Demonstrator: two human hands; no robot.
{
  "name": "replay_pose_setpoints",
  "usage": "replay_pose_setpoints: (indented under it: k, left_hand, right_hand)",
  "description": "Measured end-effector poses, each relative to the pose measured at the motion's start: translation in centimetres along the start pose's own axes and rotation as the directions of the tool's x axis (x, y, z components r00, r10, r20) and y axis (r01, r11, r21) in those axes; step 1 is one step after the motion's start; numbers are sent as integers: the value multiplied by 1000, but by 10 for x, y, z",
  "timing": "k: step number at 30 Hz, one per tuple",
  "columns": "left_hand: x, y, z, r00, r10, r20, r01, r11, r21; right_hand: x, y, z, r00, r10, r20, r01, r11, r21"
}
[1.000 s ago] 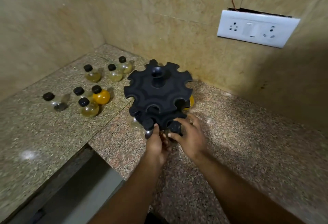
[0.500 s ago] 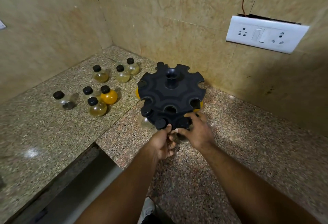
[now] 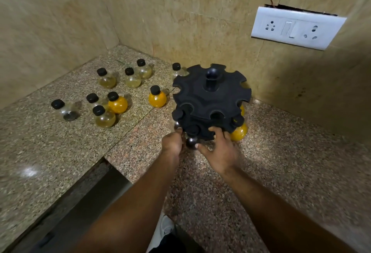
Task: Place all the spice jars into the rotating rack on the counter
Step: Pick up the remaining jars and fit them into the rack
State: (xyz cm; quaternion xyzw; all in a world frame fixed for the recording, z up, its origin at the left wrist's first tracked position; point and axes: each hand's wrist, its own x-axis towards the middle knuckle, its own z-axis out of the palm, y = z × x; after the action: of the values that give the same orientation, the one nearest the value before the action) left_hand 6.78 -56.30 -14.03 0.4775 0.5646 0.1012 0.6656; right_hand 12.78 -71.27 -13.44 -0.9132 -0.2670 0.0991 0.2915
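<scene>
The black two-tier rotating rack (image 3: 210, 100) stands near the wall corner. A dark-filled spice jar (image 3: 191, 142) hangs in a front slot of its lower tier. My left hand (image 3: 172, 144) curls around that jar's left side. My right hand (image 3: 218, 150) has its fingers on the lower tier's rim and its thumb against the jar. An orange jar (image 3: 239, 132) sits in the lower tier at the right. Several black-capped jars stand loose on the counter: an orange one (image 3: 157, 99) beside the rack, another orange one (image 3: 117, 104), pale yellow ones (image 3: 106, 81) and a clear one (image 3: 66, 112).
One more jar (image 3: 177, 72) stands behind the rack's left side, against the tiled wall. A white socket plate (image 3: 295, 28) is on the wall at the right. The granite counter (image 3: 281, 152) drops off to a dark gap (image 3: 86, 202) at the lower left.
The view has swung, so the rack now sits further right. The orange jar in the lower tier has come round towards the front right. Both hands stay at the front jar.
</scene>
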Motion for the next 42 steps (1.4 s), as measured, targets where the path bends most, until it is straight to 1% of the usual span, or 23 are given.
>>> replay_pose_setpoints:
  k: [3, 5, 8, 11, 13, 16, 19, 21, 23, 26, 29, 31, 34, 38, 41, 42]
  left_hand:
    - [-4, -3, -12, 1000, 18, -11, -19, 999, -51]
    - [-2, -9, -21, 999, 27, -33, -29, 997, -71]
    - [3, -13, -35, 999, 7, -43, -11, 995, -95]
    - [15, -14, -50, 997, 17, -73, -23, 996, -87]
    - [28, -11, -61, 993, 65, -96, -69, 997, -47]
    - [50, 1, -77, 974, 191, -124, -180, 979, 93]
    - [77, 18, -96, 948, 299, -108, -270, 936, 224]
    - [98, 27, -109, 928, 366, -73, -322, 885, 337]
    - [120, 39, -121, 911, 413, -8, -373, 829, 418]
    - [150, 63, -137, 898, 429, 100, -421, 770, 479]
    - [167, 84, -143, 826, 530, 192, -542, 653, 529]
    - [181, 98, -146, 765, 584, 272, -626, 577, 524]
    - [199, 118, -144, 728, 591, 348, -673, 521, 524]
    - [209, 137, -134, 649, 612, 451, -747, 400, 532]
    - [212, 146, -124, 600, 562, 569, -794, 331, 510]
    - [213, 148, -120, 580, 547, 604, -808, 289, 514]
  right_hand:
    - [-10, -11, 11, 999, -14, -36, 12, 999, -52]
    - [-15, -19, 20, 999, -16, -40, 14, 999, -49]
    - [-22, -29, 35, 998, -65, 17, 66, 996, -61]
    - [-24, -41, 51, 987, -123, 99, 131, 989, -71]
    - [-21, -52, 62, 971, -169, 168, 184, 980, -79]
    - [-7, -74, 80, 941, -213, 264, 237, 970, -61]
    - [13, -105, 107, 926, -197, 323, 226, 972, -55]
    - [26, -123, 127, 922, -178, 344, 209, 977, -53]
    - [40, -140, 147, 920, -159, 359, 195, 979, -66]
    - [63, -161, 176, 924, -40, 380, 126, 970, -206]
    - [77, -168, 190, 900, 89, 427, 50, 952, -303]
    - [85, -175, 203, 879, 153, 452, 13, 939, -343]
    - [90, -185, 216, 857, 211, 469, -4, 914, -405]
    - [89, -187, 220, 873, 214, 439, -14, 909, -417]
    - [89, -187, 222, 873, 220, 435, -30, 915, -401]
    - [89, -187, 222, 871, 220, 438, -31, 917, -399]
